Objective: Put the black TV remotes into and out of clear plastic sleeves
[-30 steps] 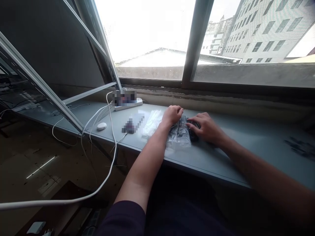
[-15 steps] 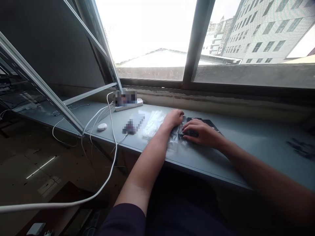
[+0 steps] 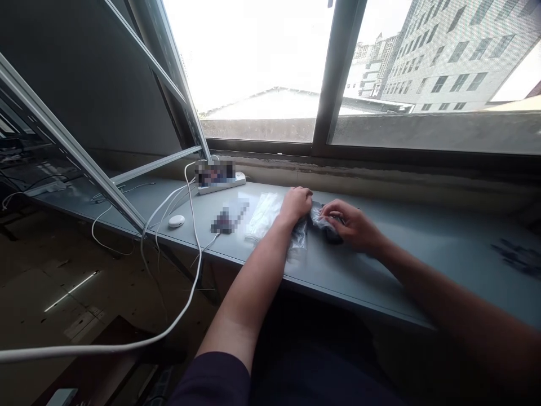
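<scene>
My right hand (image 3: 353,225) is closed, thumb and fingers pinching a crinkled clear plastic bag (image 3: 318,219). A dark object (image 3: 333,237) shows at the bag's lower side, below those fingers; its kind is unclear. My left hand (image 3: 297,202) rests just left of it, fingers curled at the bag's upper left edge, and what they grip is partly hidden. Under and beside the left wrist lie more clear plastic bags (image 3: 262,219), loosely stacked flat on the grey table (image 3: 406,259).
Left of the bags lies a blurred-out item (image 3: 226,221) with a white cable. A power strip (image 3: 230,181), a round white device (image 3: 176,221) and a metal frame (image 3: 127,211) stand further left. Dark pieces (image 3: 518,256) lie far right. A window sill (image 3: 274,160) bounds the back.
The flat dark thing that stretched right beneath my right hand no longer shows there. My right fingers have risen and closed on the bag. My left hand has barely moved.
</scene>
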Tool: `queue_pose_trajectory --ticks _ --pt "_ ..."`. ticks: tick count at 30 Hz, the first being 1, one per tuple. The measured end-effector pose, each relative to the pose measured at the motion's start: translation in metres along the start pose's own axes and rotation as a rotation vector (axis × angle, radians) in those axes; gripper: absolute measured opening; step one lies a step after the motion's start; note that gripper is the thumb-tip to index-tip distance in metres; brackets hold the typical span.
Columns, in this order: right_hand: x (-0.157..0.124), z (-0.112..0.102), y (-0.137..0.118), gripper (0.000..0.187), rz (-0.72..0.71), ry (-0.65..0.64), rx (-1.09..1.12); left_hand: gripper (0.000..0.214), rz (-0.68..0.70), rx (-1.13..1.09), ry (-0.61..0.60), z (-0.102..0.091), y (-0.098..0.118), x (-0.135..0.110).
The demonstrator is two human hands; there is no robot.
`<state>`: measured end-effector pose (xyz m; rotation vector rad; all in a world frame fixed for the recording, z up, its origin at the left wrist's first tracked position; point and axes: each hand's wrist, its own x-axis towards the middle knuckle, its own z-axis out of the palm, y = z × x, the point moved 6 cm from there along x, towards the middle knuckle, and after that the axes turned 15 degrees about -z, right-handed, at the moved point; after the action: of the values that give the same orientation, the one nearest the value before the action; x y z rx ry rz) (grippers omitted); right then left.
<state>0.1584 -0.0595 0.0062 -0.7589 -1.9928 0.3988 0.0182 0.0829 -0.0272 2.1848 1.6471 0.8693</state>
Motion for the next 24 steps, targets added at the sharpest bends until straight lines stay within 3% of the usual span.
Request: queue_pose_trajectory --ticks 5,10,14,18,24 --pt "-0.002 -0.014 0.008 0.041 0.169 0.207 0.159 0.030 -0.050 -0.089 0.098 -0.014 0.003 -0.001" --pt "-0.005 -0.018 0.014 0.034 0.263 0.315 0.315 0.026 -0.113 -0.186 0.053 -0.015 0.003 -0.002" --pt "-0.002 -0.020 0.003 0.023 0.097 0.318 0.241 0.026 -0.156 -0.213 0.054 -0.016 0.002 -0.002" --pt "-0.001 -0.010 -0.011 0.017 -0.130 0.176 0.091 0.033 -0.201 -0.319 0.025 -0.017 0.001 -0.001" --pt "-0.002 0.003 -0.027 0.004 -0.308 0.052 -0.047 0.048 -0.338 -0.835 -0.128 -0.010 -0.008 0.007"
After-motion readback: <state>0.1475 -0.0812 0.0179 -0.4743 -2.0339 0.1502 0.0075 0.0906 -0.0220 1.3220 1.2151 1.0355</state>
